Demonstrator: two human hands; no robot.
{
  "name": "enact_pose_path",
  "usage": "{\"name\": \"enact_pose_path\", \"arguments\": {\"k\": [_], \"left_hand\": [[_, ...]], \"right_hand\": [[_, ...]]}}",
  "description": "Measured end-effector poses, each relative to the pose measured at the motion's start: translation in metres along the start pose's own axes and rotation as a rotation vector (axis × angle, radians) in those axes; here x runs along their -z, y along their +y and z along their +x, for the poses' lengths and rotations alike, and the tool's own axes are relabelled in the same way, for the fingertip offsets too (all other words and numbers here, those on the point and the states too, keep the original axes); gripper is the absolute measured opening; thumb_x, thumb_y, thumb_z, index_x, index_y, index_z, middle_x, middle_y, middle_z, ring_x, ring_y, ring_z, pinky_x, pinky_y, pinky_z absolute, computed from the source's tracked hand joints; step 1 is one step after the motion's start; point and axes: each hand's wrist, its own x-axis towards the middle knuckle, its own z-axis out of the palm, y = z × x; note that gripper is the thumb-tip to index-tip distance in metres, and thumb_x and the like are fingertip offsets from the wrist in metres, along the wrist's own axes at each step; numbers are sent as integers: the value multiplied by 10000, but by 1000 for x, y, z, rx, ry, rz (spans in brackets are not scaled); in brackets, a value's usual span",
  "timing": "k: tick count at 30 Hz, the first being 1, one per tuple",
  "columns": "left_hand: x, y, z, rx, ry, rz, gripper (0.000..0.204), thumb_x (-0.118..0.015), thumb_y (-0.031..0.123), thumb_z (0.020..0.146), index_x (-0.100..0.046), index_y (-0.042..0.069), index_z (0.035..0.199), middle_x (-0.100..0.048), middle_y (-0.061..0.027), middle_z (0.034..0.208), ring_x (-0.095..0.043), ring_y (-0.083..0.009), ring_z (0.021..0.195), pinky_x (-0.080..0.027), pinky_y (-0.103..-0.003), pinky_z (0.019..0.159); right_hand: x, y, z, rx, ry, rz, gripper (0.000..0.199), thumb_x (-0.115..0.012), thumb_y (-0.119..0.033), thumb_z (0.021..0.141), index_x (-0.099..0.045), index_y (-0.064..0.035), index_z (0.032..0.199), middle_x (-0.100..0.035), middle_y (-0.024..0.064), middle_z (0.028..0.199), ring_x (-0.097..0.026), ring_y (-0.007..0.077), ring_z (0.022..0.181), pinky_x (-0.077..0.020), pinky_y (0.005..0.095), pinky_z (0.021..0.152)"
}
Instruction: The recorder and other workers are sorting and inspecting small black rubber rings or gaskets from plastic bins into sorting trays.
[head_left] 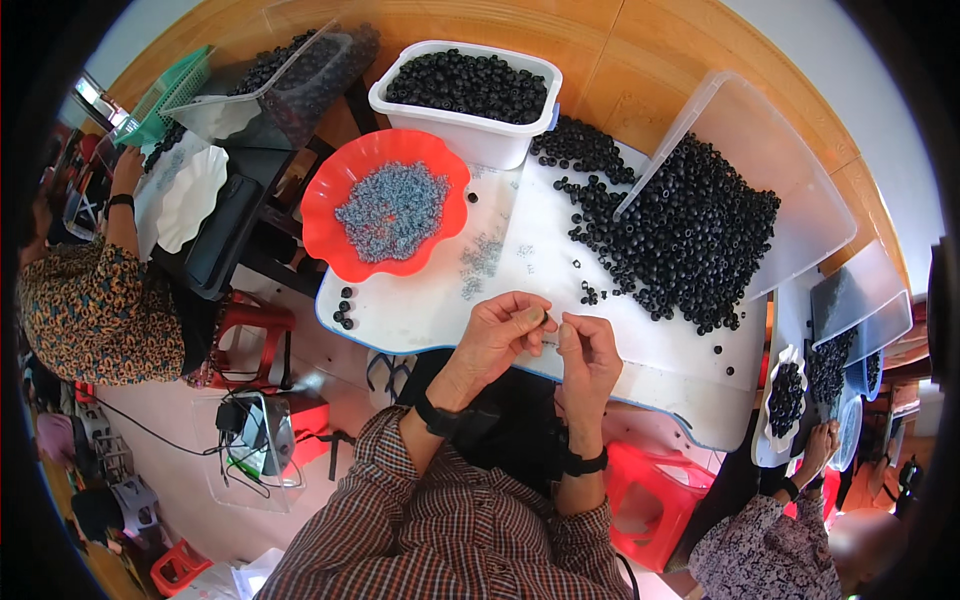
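Observation:
My left hand (503, 337) and my right hand (588, 362) meet over the near edge of the white table (400, 318), fingertips a small gap apart. Between the left thumb and forefinger a bit of a small black piece shows, mostly hidden by the fingers. The right thumb and forefinger are pinched together; whatever they hold is too small to make out. Ahead and to the left, a red wavy-rimmed bowl (325, 225) holds many tiny grey-blue translucent pieces (395, 210). To the right spreads a big heap of small black ring-like parts (690, 235).
A white tub (455, 138) full of black parts stands at the back. A clear plastic bin (800, 190) lies tipped behind the heap. Several black parts (345, 308) sit at the left edge. A red stool (655, 500) is at right. Co-workers sit left (110, 310) and right (770, 550).

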Motion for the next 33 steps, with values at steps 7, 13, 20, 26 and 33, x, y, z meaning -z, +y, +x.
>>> {"name": "enact_pose_path", "arguments": {"k": [7,13,20,26,33], "left_hand": [[-10,-2,-5,-108,-12,259,182,-684,-15,877,-649,-27,1055,-683,-92,843,-658,-133,699,-563,-271,654],[-23,6,-9,-168,-88,337,208,-693,-43,850,-649,-46,1054,-690,-108,865,-676,-161,728,-574,-285,684],[-30,13,-8,-64,-102,340,191,-678,-21,873,-647,-58,1057,-684,-94,842,-653,-138,666,-572,-278,625],[-58,60,27,-212,153,375,267,-738,129,851,-638,-43,1029,-663,-58,808,-615,-106,608,-540,-243,566],[-74,135,120,-512,239,356,323,-726,71,838,-612,-96,1089,-666,-101,835,-633,-129,634,-557,-264,572]], "right_hand": [[0,-5,-1,-66,-85,234,94,-632,-31,937,-667,17,1011,-582,29,988,-563,77,750,-468,211,664],[10,-9,5,-157,-112,400,72,-616,-48,952,-647,16,949,-600,24,903,-566,81,719,-464,224,652],[13,-14,0,-167,-69,320,81,-617,-70,949,-620,-7,897,-599,15,826,-524,69,680,-438,216,633],[12,-19,-5,-149,8,143,116,-638,-107,940,-643,3,902,-599,17,717,-532,78,640,-441,216,612],[18,-18,-7,-103,20,56,101,-655,-100,927,-635,-9,887,-603,14,717,-536,71,630,-444,213,597]]}}
